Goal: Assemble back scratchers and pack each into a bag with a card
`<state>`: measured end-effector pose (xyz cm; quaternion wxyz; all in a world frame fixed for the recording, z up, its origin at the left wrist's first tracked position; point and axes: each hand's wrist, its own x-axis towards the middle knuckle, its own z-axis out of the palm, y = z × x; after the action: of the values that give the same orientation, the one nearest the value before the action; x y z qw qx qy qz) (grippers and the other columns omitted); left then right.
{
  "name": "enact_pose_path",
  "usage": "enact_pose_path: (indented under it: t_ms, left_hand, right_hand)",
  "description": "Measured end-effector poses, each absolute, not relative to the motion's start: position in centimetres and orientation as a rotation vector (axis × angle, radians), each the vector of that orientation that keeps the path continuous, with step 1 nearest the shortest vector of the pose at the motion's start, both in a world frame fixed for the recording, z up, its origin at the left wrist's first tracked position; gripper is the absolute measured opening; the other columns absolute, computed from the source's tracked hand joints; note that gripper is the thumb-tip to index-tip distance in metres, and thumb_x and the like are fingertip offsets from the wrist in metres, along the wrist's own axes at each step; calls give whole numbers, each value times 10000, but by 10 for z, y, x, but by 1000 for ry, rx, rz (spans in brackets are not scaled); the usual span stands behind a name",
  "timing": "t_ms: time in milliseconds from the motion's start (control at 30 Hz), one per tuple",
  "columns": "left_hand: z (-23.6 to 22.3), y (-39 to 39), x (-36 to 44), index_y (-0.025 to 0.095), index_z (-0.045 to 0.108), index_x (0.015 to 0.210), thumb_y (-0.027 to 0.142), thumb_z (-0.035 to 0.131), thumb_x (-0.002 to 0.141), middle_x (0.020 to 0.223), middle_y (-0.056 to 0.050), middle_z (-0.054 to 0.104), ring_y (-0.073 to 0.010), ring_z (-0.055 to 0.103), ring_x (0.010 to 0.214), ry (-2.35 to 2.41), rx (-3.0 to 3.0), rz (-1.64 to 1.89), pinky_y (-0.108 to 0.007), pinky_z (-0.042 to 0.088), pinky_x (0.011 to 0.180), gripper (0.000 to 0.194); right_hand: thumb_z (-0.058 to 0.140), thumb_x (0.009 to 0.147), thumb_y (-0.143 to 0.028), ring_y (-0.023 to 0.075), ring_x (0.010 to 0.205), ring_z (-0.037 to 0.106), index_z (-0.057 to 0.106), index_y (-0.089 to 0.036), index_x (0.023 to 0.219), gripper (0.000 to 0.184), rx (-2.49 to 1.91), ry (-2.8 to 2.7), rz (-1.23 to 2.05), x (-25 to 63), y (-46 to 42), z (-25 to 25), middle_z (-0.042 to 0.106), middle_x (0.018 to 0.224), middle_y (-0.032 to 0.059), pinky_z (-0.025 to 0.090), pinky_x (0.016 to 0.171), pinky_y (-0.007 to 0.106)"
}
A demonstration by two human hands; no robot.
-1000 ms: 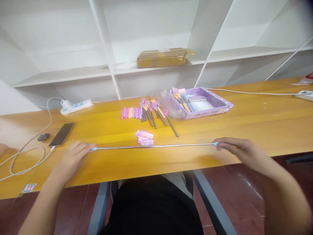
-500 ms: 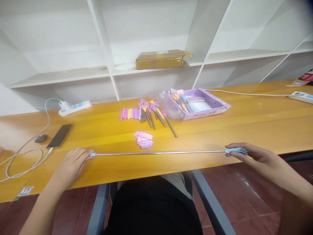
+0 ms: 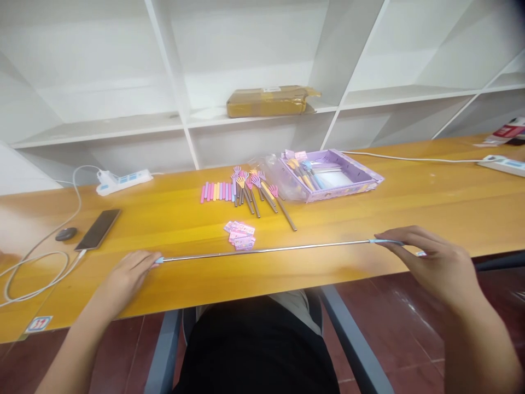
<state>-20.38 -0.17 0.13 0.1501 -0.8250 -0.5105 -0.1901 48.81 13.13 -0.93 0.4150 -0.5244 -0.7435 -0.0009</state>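
Observation:
A telescopic back scratcher (image 3: 266,250) with a thin metal rod stretches between my two hands above the front of the table. My left hand (image 3: 130,273) is closed around its blue handle end. At the other end, my right hand (image 3: 430,260) pinches the blue claw head, which the fingers partly cover. Beyond the rod lie several pink printed cards (image 3: 240,235). Farther back is a pile of back scratchers (image 3: 256,191) with coloured claws and metal rods. Beside it stands a row of short coloured handle tubes (image 3: 217,191).
A purple box (image 3: 348,189) holds more back scratchers, with clear plastic at its left side. On the left are a phone (image 3: 98,229), a dark mouse-like object (image 3: 66,234), cables and a power strip (image 3: 125,181). A cardboard box (image 3: 268,102) sits on the shelf behind.
My right hand has lifted slightly and turned, so the claw is now seen more edge-on. The rod's right end sits higher. My left hand has barely shifted.

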Motion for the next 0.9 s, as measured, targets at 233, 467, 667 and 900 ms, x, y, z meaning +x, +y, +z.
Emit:
enact_pose_path:
  t_ms: [233, 467, 667, 900]
  left_hand:
    - [-12, 20, -120, 207, 730, 1299, 275, 436, 1161, 1152, -113, 819, -238, 794, 1014, -1320, -2443, -584, -356, 644, 939, 332]
    - [-32, 35, -20, 167, 633, 1346, 189, 403, 1159, 1057, -115, 774, -245, 751, 917, -1261, -2577, -534, -387, 649, 825, 297]
    - [-53, 38, -17, 167, 662, 1204, 254, 398, 1187, 952, -78, 746, -220, 718, 813, -1298, -2545, -540, -349, 600, 753, 279]
    - [-49, 39, -14, 191, 701, 1077, 358, 367, 1198, 944, -64, 733, -221, 701, 824, -1477, -2611, -461, -347, 559, 759, 393]
  right_hand:
    - [711, 1066, -299, 216, 841, 743, 817, -240, 1046, 123, -874, -2052, 96, 401, 148, -11, 777, 938, 59, 585, 758, 349]
    - [590, 1094, -105, 211, 793, 611, 728, -201, 1065, 170, -588, -2216, 71, 272, 106, -40, 693, 888, 68, 515, 692, 338]
    - [598, 1104, -160, 230, 854, 604, 688, -212, 1050, 118, -657, -2255, 211, 264, 100, -63, 661, 934, 74, 520, 715, 346]
    - [584, 1127, -218, 243, 932, 641, 667, -217, 1114, 84, -679, -2387, 419, 265, 102, -54, 680, 1027, 82, 565, 801, 398]
